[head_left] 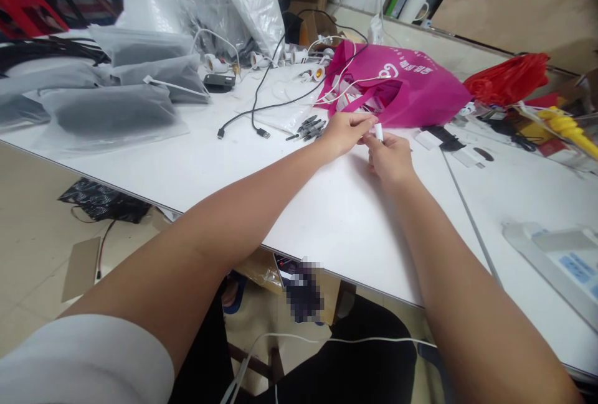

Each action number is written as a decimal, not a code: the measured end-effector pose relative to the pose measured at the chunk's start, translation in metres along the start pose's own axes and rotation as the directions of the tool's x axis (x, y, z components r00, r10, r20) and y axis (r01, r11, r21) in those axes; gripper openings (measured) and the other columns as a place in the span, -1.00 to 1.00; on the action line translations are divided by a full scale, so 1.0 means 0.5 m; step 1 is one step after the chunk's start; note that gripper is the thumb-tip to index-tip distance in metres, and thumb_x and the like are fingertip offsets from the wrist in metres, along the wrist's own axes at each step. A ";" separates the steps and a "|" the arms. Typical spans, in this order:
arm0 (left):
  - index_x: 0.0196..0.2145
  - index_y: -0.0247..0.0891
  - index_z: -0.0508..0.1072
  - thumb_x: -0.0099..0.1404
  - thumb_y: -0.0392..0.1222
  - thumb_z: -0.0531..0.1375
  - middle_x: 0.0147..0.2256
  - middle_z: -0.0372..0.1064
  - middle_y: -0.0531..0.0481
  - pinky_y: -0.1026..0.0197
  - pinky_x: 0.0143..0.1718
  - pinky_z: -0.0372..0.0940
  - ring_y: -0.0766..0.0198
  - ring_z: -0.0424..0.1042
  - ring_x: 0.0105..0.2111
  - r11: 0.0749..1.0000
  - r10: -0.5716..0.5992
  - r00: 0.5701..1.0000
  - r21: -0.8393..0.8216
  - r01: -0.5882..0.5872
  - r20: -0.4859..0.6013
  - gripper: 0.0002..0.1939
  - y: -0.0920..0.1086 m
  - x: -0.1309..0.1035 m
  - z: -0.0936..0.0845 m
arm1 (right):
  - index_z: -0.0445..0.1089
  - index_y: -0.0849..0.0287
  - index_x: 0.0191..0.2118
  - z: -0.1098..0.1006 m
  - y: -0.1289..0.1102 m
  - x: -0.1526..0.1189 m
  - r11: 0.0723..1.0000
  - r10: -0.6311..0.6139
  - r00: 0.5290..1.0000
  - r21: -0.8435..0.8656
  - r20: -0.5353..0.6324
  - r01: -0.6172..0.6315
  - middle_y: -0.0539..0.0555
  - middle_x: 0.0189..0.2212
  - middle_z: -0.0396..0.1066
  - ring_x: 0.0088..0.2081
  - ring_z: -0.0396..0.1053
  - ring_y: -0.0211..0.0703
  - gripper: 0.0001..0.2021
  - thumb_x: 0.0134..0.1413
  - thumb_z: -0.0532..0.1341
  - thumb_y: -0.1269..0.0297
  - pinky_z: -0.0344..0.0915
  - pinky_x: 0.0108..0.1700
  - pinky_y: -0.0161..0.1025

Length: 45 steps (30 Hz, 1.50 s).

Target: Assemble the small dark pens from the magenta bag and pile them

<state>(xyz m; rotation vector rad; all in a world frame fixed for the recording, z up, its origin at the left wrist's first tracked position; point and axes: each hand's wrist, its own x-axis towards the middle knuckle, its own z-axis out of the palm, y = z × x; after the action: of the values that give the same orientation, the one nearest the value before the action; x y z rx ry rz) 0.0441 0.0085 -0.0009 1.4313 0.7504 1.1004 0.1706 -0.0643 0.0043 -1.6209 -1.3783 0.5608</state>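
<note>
Two bare hands in view, one small white piece (379,132) between them. Piece is at the right hand (391,158), pinched by thumb and fingers, one end sticking up, near the front edge of the one pink bag (420,93).

Counts: one black cable (289,104) with two plug ends lying on the white table (336,217); one dark device (219,83); one red bag (509,80); one white mug (413,9); two white flat pieces (428,139) right of the hands. Frosted pouches (112,111) on the left: at least four, overlapping, exact count unclear. Lamp sockets (216,63): several, partly covered. Dark small parts (312,127) just beside the left hand (346,133): a pile, too tangled to count.

Pose: both forearms reach forward and converge. Left comes in diagonally, palm side down, fingers pointing right, thumb and fingertips drawn together at the piece; can't tell if they grip anything. Right angles inward, back of hand toward the camera, fingers curled, thumb up along the piece. Fingertips of both hands meet or nearly meet.
</note>
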 end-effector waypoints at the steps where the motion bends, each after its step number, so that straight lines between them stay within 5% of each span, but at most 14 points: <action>1: -0.02 -0.31 0.79 0.67 -0.22 0.38 -0.09 0.78 -0.11 0.24 -0.02 0.59 0.30 0.71 -0.15 1.000 0.011 1.000 0.002 -0.011 -0.013 -0.85 -0.002 0.002 -0.002 | 0.57 0.06 -0.23 0.001 0.004 0.002 1.000 -0.012 0.999 -0.026 -0.042 0.011 -0.04 -0.51 0.24 -0.44 0.26 -0.08 -0.69 0.37 0.36 -0.08 0.28 -0.31 -0.12; 4: -0.12 -0.29 0.80 0.62 -0.25 0.42 -0.08 0.79 -0.10 0.21 0.10 0.59 0.27 0.72 -0.07 0.999 0.050 0.998 0.001 -0.050 -0.046 -0.87 -0.005 0.002 -0.009 | 0.66 0.11 -0.22 0.005 0.012 0.007 0.997 -0.040 0.991 -0.077 -0.125 0.031 0.00 -0.49 0.34 -0.36 0.38 -0.01 -0.68 0.35 0.38 -0.06 0.34 -0.23 -0.09; 9: -0.19 -0.27 0.82 0.57 -0.26 0.45 -0.05 0.81 -0.11 0.16 0.25 0.56 0.19 0.75 0.04 0.997 0.071 0.996 -0.032 -0.073 -0.061 -0.87 -0.007 0.000 -0.017 | 0.64 0.17 -0.32 0.005 0.013 0.006 0.976 -0.141 0.972 -0.190 -0.189 0.105 -0.03 -0.54 0.28 -0.41 0.26 -0.11 -0.73 0.34 0.40 0.09 0.21 -0.24 -0.10; 18: -0.28 -0.20 0.80 0.52 -0.34 0.44 -0.11 0.81 -0.04 0.13 0.25 0.54 0.14 0.76 0.07 0.990 0.134 0.986 0.047 -0.130 -0.097 -0.82 -0.021 0.013 -0.014 | 0.14 0.07 -0.59 -0.004 -0.021 -0.017 0.936 -0.206 0.962 -0.322 -0.181 0.140 -0.09 -0.59 -0.07 -0.45 -0.08 -0.23 -0.46 0.35 0.40 0.36 -0.04 -0.32 -0.10; 25: -0.18 -0.24 0.79 0.52 -0.39 0.44 -0.10 0.80 -0.10 0.16 0.15 0.56 0.17 0.76 -0.01 0.983 0.176 0.977 0.071 -0.169 -0.123 -0.88 -0.036 0.026 -0.006 | 0.16 0.10 -0.59 -0.004 -0.033 -0.022 0.954 -0.178 0.965 -0.274 -0.195 0.120 -0.11 -0.59 -0.06 -0.45 -0.09 -0.27 -0.47 0.35 0.42 0.40 -0.06 -0.34 -0.12; 32: -0.03 -0.22 0.84 0.57 -0.33 0.42 -0.02 0.81 -0.10 0.12 0.28 0.56 0.15 0.76 0.11 0.987 0.158 0.986 0.017 -0.157 -0.049 -0.86 -0.034 0.016 -0.003 | 0.31 0.12 -0.55 -0.005 -0.031 -0.017 0.964 -0.139 0.959 -0.256 -0.246 0.074 -0.10 -0.59 -0.01 -0.44 -0.02 -0.24 -0.54 0.34 0.47 0.36 0.01 -0.32 -0.13; 45: -0.21 -0.24 0.81 0.53 -0.36 0.43 -0.06 0.81 -0.11 0.05 0.31 0.59 0.13 0.77 0.06 0.989 0.144 0.985 0.053 -0.139 -0.092 -0.86 -0.026 0.021 -0.008 | 0.26 0.09 -0.58 -0.009 -0.031 -0.024 0.930 -0.179 0.956 -0.356 -0.232 0.088 -0.11 -0.61 -0.03 -0.44 -0.05 -0.20 -0.50 0.35 0.46 0.40 0.05 -0.25 -0.06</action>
<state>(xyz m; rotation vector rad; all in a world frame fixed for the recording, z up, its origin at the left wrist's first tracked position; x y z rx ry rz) 0.0459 0.0219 -0.0117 1.4977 0.7545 1.2756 0.1628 -0.0778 0.0172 -1.7807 -1.4269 0.0173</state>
